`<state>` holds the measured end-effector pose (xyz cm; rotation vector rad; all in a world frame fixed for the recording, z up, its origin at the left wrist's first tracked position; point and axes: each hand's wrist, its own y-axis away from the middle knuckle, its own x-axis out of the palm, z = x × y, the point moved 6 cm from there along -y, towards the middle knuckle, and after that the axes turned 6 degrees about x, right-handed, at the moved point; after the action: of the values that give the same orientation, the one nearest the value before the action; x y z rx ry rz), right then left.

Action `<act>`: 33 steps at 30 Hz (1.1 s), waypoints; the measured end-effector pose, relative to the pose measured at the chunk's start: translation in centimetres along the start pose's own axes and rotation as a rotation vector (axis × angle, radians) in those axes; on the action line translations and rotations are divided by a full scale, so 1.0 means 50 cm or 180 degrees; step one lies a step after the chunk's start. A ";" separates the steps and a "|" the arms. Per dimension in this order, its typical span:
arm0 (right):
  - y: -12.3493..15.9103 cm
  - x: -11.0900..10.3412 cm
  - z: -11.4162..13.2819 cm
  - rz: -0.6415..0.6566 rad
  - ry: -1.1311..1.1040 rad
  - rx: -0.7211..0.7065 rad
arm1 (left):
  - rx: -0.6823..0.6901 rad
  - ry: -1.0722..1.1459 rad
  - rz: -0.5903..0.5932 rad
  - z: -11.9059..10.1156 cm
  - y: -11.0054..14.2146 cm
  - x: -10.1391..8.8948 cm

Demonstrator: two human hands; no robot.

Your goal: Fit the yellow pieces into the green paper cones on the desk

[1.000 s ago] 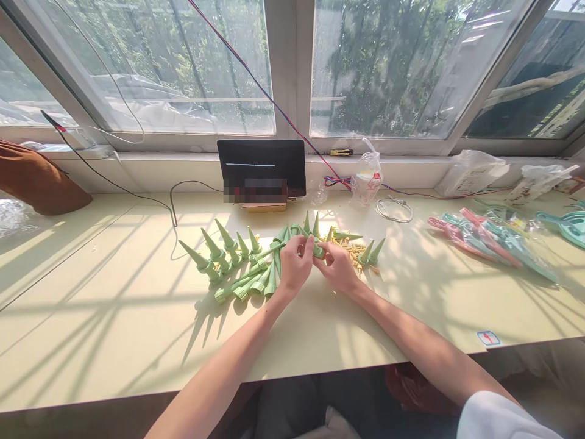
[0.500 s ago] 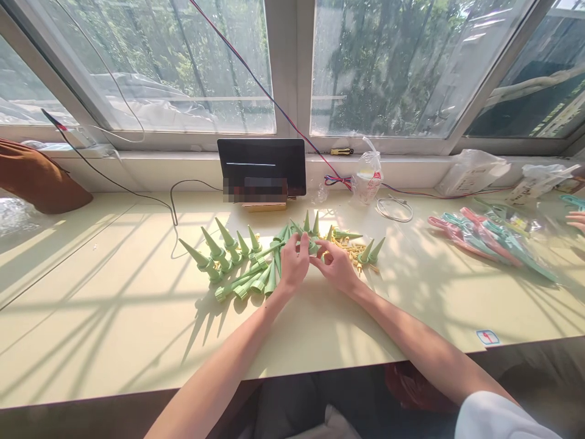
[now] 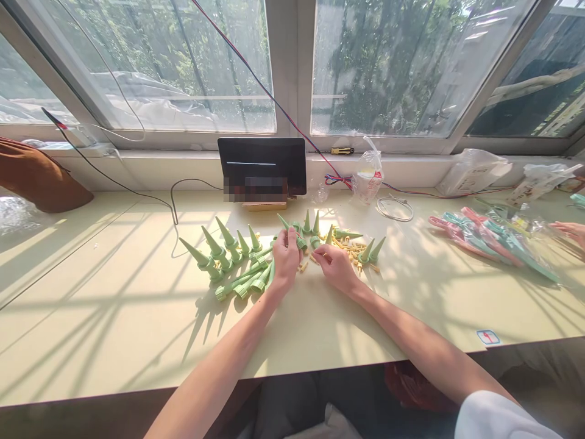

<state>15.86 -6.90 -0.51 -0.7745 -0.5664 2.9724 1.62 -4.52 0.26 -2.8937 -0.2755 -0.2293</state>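
My left hand point(image 3: 286, 262) is closed around a green pointed cone point(image 3: 292, 228), whose tip points up and left and whose wider ribbed end faces right. To its right, my right hand point(image 3: 337, 266) has thumb and fingers pinched together; whatever lies between them is too small or hidden to make out. Small yellow pegs point(image 3: 354, 249) lie in a loose heap just beyond the right hand. On the left, several green cones point(image 3: 219, 249) stand upright on ribbed bases, and longer green cones point(image 3: 249, 285) lie in a pile beside my left hand.
A dark tablet point(image 3: 262, 164) leans at the back. Right of it stand a bagged cup point(image 3: 367, 180) and a coiled white cable point(image 3: 394, 208). Pink and teal plastic pieces point(image 3: 489, 235) lie to the right, near another person's hand point(image 3: 571, 231). A brown bag point(image 3: 41, 177) sits far left.
My hands have drawn apart, the left one shifting slightly left with the green cone, now tilted up. My right hand stays near the pegs, fingers pinched. The other person's hand has moved slightly inward.
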 end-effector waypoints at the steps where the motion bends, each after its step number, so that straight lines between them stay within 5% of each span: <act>1: 0.000 0.000 -0.001 0.0001 0.0019 0.0045 | 0.0005 -0.0010 0.0007 -0.001 0.000 0.000; 11: 0.002 -0.008 -0.001 -0.0291 0.0391 0.0080 | -0.0003 -0.0098 -0.0036 -0.006 -0.001 -0.002; 22: 0.015 0.029 0.020 0.0541 0.0379 -0.0434 | -0.0083 -0.0120 0.0180 0.005 0.002 0.006; 33: 0.019 0.041 0.022 0.0822 0.0657 -0.0625 | -0.0130 -0.0102 0.0226 0.000 0.011 0.010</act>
<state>13.62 -7.94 -0.92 -1.2432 -0.8105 3.0366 2.22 -4.98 0.22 -2.9434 -0.1751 -0.1786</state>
